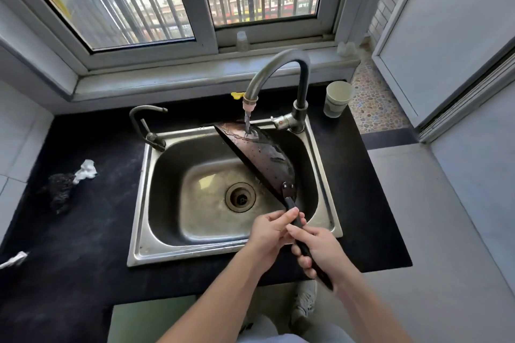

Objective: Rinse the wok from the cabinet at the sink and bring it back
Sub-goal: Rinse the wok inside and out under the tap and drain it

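Note:
A black wok (pixel 262 156) hangs tipped on its side over the steel sink (pixel 195 220), its outer shell wet and facing up and right. Water runs from the tall faucet (pixel 278 75) onto the wok's far end. Its long black handle (pixel 301 234) points toward me. My left hand (pixel 270 234) grips the handle close to the pan. My right hand (pixel 320 250) grips it further back, near its end. The wok's inside faces left and down and is hidden from me.
A small second tap (pixel 147 128) stands at the sink's left back corner. A paper cup (pixel 337 99) sits on the black counter (pixel 83 203) right of the faucet. A dark scrubber with white cloth (pixel 69 184) lies left. An open door (pixel 446 36) is at right.

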`<state>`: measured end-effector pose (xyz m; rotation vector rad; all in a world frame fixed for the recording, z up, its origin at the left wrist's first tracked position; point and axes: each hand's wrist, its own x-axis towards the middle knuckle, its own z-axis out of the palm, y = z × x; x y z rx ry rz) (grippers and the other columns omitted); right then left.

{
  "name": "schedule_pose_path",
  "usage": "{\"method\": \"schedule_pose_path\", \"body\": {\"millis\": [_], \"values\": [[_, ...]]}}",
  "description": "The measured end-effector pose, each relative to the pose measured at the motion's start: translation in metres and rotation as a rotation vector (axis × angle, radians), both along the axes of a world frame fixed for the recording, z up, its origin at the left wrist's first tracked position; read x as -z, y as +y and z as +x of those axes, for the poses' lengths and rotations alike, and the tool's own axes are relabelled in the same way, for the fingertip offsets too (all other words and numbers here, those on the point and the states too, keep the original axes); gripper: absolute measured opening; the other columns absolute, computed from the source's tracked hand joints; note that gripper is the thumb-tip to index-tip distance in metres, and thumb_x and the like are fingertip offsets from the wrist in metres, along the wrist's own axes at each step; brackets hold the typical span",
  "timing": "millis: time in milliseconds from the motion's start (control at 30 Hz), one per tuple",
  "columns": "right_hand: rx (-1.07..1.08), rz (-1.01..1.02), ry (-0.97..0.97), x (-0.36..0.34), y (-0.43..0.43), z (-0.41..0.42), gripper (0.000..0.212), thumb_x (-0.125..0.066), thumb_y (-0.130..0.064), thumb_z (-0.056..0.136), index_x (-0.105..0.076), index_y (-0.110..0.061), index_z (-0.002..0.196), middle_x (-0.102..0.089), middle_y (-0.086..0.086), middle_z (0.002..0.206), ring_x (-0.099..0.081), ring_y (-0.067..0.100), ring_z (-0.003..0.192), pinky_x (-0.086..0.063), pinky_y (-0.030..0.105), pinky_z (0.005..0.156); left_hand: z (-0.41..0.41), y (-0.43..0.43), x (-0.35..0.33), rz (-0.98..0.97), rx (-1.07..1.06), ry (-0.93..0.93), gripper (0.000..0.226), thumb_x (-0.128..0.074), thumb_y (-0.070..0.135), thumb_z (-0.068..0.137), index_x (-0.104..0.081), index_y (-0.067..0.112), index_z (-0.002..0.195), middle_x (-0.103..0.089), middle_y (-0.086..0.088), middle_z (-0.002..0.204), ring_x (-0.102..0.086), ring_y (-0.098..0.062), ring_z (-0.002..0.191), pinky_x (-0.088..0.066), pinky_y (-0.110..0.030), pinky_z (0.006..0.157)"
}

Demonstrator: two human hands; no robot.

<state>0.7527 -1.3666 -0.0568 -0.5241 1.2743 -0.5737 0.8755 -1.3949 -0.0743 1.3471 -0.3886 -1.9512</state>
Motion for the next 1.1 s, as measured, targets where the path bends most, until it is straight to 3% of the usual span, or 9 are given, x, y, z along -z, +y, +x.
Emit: {"method": "schedule_pose_path", "body": {"millis": [67,167,400,767,1100], "values": [[-0.038,-0.005,0.016,-0.001,-0.007,-0.004,0.021,-0.061,-0.029,0.099,-0.068,-0.01,0.093,-0.051,0.003,0.061,-0.04,0.008,0.038,-0.029,0.016,0.031,-0.003,-0.003,-0.002,0.01,-0.015,-0.002,0.032,-0.065,0.018,0.092,-0.067,-0.01,0.106,-0.071,-0.014,0.087,-0.069,-0.02,0.069,-0.053,-0.026,0.049],[-0.067,-0.013,0.017,-0.002,-0.016,-0.009,0.022,-0.061,-0.028,0.099,-0.068,-0.009,0.092,-0.051,0.004,0.061,-0.041,0.008,0.038,-0.031,0.017,0.031,-0.007,-0.008,0.0,0.025,-0.066,-0.004,0.026,-0.067,0.017,0.091,-0.07,-0.006,0.102,-0.071,-0.015,0.092,-0.071,-0.02,0.076,-0.056,-0.025,0.059],[-0.138,-0.003,-0.007,-0.001,-0.033,-0.018,0.022,-0.061,-0.027,0.099,-0.068,-0.008,0.092,-0.051,0.005,0.061,-0.041,0.007,0.037,-0.031,0.017,0.029,-0.013,-0.016,0.004,0.038,-0.143,0.013,0.026,-0.067,0.015,0.09,-0.068,-0.008,0.102,-0.07,-0.019,0.096,-0.071,-0.02,0.073,-0.054,-0.024,0.051],[-0.346,-0.077,0.046,-0.001,-0.077,-0.045,0.023,-0.064,-0.03,0.098,-0.072,-0.011,0.09,-0.052,0.004,0.061,-0.043,0.009,0.041,-0.035,0.02,0.031,-0.032,-0.042,0.015,0.046,-0.269,0.024,0.013,-0.067,0.012,0.09,-0.072,0.0,0.092,-0.074,-0.015,0.095,-0.073,-0.021,0.086,-0.058,-0.03,0.079],[-0.528,-0.158,0.112,-0.005,-0.117,-0.072,0.028,-0.066,-0.031,0.096,-0.076,-0.025,0.071,-0.051,0.008,0.056,-0.044,0.011,0.038,-0.037,0.023,0.034,-0.053,-0.067,0.012,0.064,-0.306,0.002,0.014,-0.067,0.011,0.09,-0.072,-0.001,0.094,-0.074,-0.016,0.097,-0.073,-0.022,0.088,-0.059,-0.027,0.076]]}}
